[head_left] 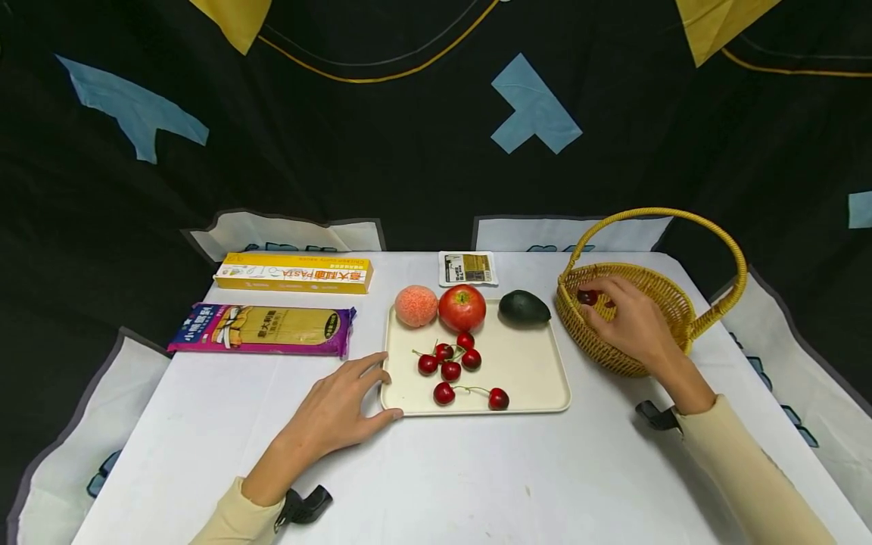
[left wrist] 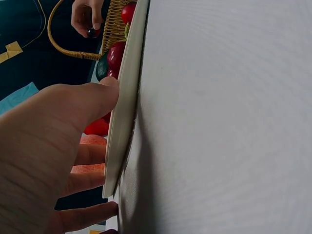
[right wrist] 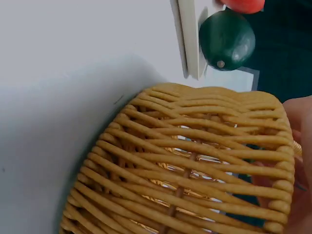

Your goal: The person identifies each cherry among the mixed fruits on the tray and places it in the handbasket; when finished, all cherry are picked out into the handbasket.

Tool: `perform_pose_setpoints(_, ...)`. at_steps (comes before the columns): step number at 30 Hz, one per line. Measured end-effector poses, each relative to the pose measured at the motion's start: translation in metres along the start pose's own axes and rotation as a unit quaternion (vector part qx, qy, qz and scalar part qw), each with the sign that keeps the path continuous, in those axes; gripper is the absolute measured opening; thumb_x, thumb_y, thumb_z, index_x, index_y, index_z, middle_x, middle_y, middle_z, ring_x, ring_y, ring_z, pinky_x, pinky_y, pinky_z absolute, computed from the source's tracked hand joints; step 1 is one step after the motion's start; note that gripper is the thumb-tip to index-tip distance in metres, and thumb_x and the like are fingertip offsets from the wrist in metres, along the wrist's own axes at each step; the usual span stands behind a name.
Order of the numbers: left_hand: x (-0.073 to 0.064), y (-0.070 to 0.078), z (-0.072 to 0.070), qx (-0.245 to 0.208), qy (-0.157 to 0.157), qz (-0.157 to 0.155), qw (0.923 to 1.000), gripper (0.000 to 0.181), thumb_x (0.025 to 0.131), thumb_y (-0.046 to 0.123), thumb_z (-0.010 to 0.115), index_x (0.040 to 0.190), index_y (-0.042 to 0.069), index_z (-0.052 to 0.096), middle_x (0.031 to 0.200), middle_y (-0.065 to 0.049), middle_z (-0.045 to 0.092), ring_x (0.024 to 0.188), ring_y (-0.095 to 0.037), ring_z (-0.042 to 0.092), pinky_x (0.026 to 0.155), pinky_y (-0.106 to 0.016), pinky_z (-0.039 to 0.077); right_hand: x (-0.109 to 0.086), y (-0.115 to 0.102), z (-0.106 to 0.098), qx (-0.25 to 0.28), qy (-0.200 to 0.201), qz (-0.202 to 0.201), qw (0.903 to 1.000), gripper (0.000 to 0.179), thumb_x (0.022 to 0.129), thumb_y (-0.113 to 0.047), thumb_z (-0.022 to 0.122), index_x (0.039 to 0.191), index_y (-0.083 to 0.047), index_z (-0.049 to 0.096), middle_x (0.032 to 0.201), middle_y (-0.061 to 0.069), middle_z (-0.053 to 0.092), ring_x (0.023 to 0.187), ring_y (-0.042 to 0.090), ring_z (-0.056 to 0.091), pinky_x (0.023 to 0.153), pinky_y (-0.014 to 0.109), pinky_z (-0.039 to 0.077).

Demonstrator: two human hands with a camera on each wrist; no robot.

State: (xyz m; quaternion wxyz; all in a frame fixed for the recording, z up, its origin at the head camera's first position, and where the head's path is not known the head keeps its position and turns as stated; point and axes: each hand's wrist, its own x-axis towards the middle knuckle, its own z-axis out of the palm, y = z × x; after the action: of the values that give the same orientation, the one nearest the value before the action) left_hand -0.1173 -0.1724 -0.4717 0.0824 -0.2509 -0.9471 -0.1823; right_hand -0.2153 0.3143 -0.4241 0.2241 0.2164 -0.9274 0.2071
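Note:
My right hand (head_left: pixel 630 322) reaches over the wicker basket (head_left: pixel 671 303) and pinches a dark red cherry (head_left: pixel 587 297) between thumb and fingertips. Another dark red spot beside the fingers may be a second cherry. At the near-left corner of a cream tray (head_left: pixel 538 378), my left hand (head_left: pixel 341 409) rests with spread fingers, its thumb touching the rim in the left wrist view. Several cherries (head_left: pixel 450 370) with stems lie on the tray. Along its far side sit a peach (head_left: pixel 416 306), a red apple (head_left: pixel 462 307) and a dark green avocado (head_left: pixel 524 308).
Left of the tray lie a yellow pasta box (head_left: pixel 293 274) and a purple pasta packet (head_left: pixel 262 329). A small white sachet (head_left: pixel 468 269) is behind the apple. The basket's tall handle (head_left: pixel 654 213) arches above the right hand. A black cloth hangs behind the white table (head_left: pixel 477 477).

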Motion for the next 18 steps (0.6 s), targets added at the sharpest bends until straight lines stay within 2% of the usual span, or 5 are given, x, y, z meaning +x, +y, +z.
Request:
perform_pose_setpoints(11,0.000,0.000,0.001,0.006,-0.001,-0.002,1.0000,0.048,0.085,0.058,0.086,0.111,0.020,0.071,0.154,-0.007,0.060,0.131,-0.034,0.065,0.090,-0.055,0.061,0.009,0.024,0.007,-0.010,-0.065,0.041,0.9969,0.032,0.095,-0.006,0.078,0.126,-0.005,0.072,0.122,0.019,0.069,0.096,0.034,0.067,0.077,0.052,0.057)
perform_pose_setpoints(18,-0.001,0.001,0.001,0.003,-0.004,-0.006,1.0000,0.049,0.085,0.058,0.086,0.112,0.019,0.072,0.155,-0.007,0.060,0.131,-0.034,0.065,0.090,-0.056,0.061,0.016,0.034,0.011,-0.023,-0.132,0.073,0.9882,0.034,0.097,-0.007,0.075,0.130,-0.003,0.069,0.124,0.023,0.067,0.105,0.039,0.068,0.086,0.058,0.057)
